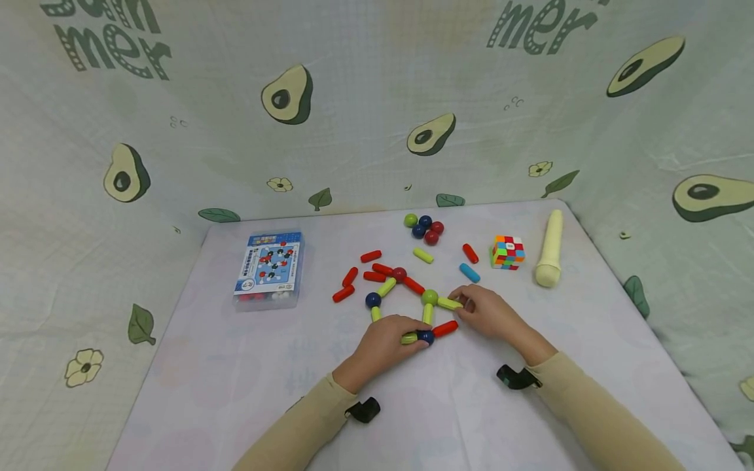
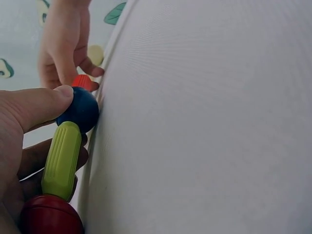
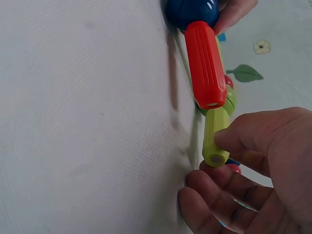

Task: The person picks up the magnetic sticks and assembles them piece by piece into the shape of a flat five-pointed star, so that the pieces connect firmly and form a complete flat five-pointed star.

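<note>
A ring-like frame of balls and sticks lies on the table's middle. My left hand (image 1: pixel 383 343) pinches its near dark blue ball (image 1: pixel 425 337), thumb on top in the left wrist view. From that ball stick out a red stick (image 1: pixel 446 328) and two yellow-green sticks, one running up to the green ball (image 1: pixel 430 297). My right hand (image 3: pixel 287 146) pinches a yellow-green stick (image 3: pixel 215 134) between thumb and finger; its other end meets the green ball. A red ball (image 1: pixel 398 274) and another dark blue ball (image 1: pixel 373 299) form the far side. My left hand hides part of the near left side.
Several loose red sticks (image 1: pixel 371 256) lie left of the frame. Behind it are loose balls (image 1: pixel 425 221), a yellow-green stick (image 1: pixel 423 255) and a blue stick (image 1: pixel 469 273). A plastic box (image 1: pixel 269 268) stands left; a puzzle cube (image 1: pixel 508 252) and a cream club-shaped object (image 1: pixel 550 248) stand right.
</note>
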### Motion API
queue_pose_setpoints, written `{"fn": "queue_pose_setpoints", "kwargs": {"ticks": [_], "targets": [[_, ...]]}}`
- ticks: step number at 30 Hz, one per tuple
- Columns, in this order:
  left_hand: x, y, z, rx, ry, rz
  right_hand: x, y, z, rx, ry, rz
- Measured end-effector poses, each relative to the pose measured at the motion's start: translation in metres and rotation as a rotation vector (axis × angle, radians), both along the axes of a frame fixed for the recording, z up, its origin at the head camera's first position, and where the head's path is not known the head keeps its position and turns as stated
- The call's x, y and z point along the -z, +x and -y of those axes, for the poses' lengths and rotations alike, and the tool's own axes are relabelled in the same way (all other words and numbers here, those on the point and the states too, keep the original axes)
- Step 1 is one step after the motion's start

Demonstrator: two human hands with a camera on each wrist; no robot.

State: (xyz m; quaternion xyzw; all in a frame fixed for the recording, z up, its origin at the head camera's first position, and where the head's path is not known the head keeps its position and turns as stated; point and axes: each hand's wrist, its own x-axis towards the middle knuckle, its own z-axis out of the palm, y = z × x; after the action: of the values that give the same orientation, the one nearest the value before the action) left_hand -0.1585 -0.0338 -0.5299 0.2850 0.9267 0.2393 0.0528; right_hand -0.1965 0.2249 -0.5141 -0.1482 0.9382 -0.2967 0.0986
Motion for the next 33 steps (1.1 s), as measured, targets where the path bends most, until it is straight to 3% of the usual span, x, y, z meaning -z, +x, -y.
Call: {"fn": "queue_pose_setpoints", "kwargs": {"ticks": [6, 10, 14, 18, 26, 33], "targets": [[-0.002, -0.003, 0.001, 0.024, 0.023, 0.036, 0.001, 0.003, 0.001, 0.005, -0.022, 0.009], [-0.013, -0.009, 0.002, 0.034, 0.043, 0.075, 0.002, 0.004, 0.0, -0.006, -0.048, -0.012], [-0.025, -0.023, 0.001, -0.018, 0.012, 0.063, 0.003, 0.004, -0.001, -0.01, -0.058, -0.026], [-0.03, -0.042, -0.005, -0.049, -0.048, 0.054, 0.005, 0.004, -0.002, -0.016, -0.064, -0.024], [-0.022, -0.068, -0.021, 0.005, -0.127, 0.095, 0.009, 0.005, -0.001, -0.007, -0.086, -0.031], [-0.014, -0.079, -0.027, 0.0, -0.049, 0.114, 0.009, 0.004, -0.001, 0.002, -0.078, -0.04]]}}
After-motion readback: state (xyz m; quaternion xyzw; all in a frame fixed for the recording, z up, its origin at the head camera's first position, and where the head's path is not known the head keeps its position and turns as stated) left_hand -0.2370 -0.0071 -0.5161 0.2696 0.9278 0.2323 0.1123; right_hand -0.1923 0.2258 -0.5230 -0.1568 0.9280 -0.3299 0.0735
